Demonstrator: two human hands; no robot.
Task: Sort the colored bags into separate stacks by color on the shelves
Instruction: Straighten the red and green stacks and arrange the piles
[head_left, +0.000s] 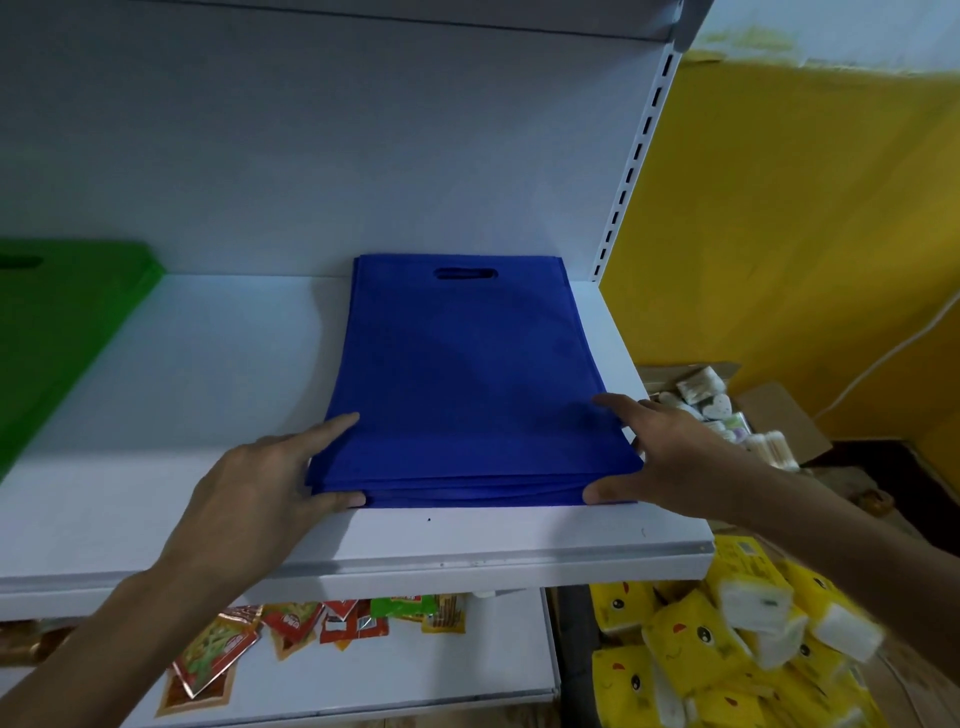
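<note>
**Desk:** What are we looking at?

**Photographer:** A flat stack of royal-blue non-woven fabric bags (467, 374) lies on the right half of a white metal shelf (218, 374). The oval handle cut-outs (466, 274) point toward the back panel. A person's left hand (249, 488) and right hand (670, 457) bracket the two near corners.

**Desk:** Gripping or just touching?

**Photographer:** Touching. On both hands the fingers lie fairly straight on the top bag near its side edge, and the thumb presses the front edge. Neither hand wraps round the pile. It reads as squaring the edges, not lifting.

**Desk:** Why there?

**Photographer:** Probably to keep the colours apart. A stack of bright green fabric bags (67, 322) sits at the far left of the same shelf, well away from the blue.

**Desk:** Anything else in frame?

**Photographer:** Foil snack packets (291, 623) lie on the shelf below, and yellow tissue packs (701, 649) are heaped to the right. An open cardboard box (769, 410) stands against the yellow wall.
</note>
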